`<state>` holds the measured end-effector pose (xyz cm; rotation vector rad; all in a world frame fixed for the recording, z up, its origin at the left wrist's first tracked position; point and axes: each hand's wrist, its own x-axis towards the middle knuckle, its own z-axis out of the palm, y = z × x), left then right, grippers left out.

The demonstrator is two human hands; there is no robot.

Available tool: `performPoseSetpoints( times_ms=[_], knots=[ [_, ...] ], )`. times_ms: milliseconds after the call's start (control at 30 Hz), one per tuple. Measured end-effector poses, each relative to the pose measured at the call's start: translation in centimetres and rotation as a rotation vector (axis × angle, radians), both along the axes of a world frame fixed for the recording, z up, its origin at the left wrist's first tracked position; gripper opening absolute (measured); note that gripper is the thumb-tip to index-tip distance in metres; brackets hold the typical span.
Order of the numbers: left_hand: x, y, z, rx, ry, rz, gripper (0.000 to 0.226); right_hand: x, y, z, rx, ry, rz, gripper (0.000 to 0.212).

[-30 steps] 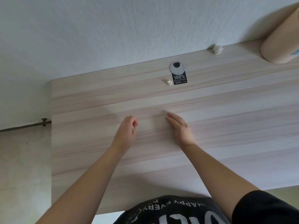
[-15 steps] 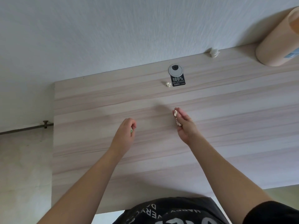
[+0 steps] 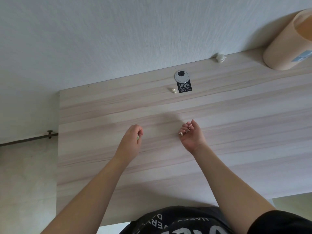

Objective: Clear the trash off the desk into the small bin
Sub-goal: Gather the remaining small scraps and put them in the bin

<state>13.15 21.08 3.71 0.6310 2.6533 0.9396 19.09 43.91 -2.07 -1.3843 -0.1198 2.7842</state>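
A: Why is the right hand [image 3: 191, 135] turned palm up?
B: Its fingers curl around a small pale paper scrap [image 3: 181, 133], to keep it. The left hand [image 3: 130, 141] is closed on a tiny greenish bit [image 3: 137, 137].
A: And the rest?
B: Two crumpled white wads [image 3: 173, 90] lie far on the light wooden tabletop [image 3: 101, 112]; the beige cylindrical bin [image 3: 287, 43] is far right.

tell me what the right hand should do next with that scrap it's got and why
Probably carry it right and back to the small bin and drop it in. The right hand is curled palm-up around a small pale scrap above the desk, and the bin's open mouth stands at the desk's far right corner. Two crumpled bits wait on the desk.
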Motion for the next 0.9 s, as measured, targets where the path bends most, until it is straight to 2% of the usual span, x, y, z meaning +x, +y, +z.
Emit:
performPoseSetpoints(
  times_ms=[267, 500, 700, 900],
  knots=[
    [0.3, 0.5, 0.0, -0.005, -0.011, -0.024, 0.023, 0.0, 0.8, 0.4, -0.057, -0.159, 0.048, 0.049],
    [0.6, 0.9, 0.0, -0.016, -0.013, -0.048, 0.020, -0.9, -0.4, 1.5, -0.208, -0.046, -0.173, 0.032],
    [0.4, 0.7, -0.1, -0.032, -0.016, -0.047, 0.023, -1.2, -0.7, 1.8, -0.192, -0.018, -0.026, 0.039],
    [0.2, 1.1, 0.0, -0.018, -0.011, -0.049, 0.023, -1.1, -0.2, 1.4, -0.266, -0.147, 0.066, 0.044]
  ],
)
